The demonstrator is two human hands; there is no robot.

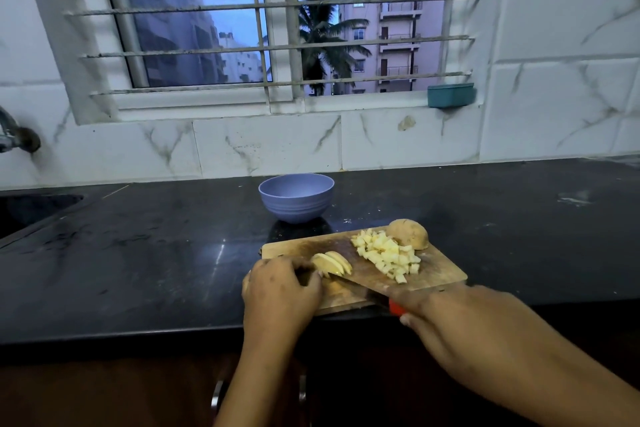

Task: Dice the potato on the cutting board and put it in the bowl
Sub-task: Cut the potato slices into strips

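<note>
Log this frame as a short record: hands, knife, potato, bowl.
left hand: holds slices on board
right hand: grips knife
knife: blade at the slices
diced pile: on board, right of slices
uncut half: board's far corner, beside the pile
bowl: on counter behind board; no potato visible inside

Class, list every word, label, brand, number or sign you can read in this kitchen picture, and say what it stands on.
None: no text can be read anywhere.
The lilac bowl, wooden cutting board, red-handled knife and teal tub carry no visible lettering.
The buildings outside are too blurred to show any sign.
</note>
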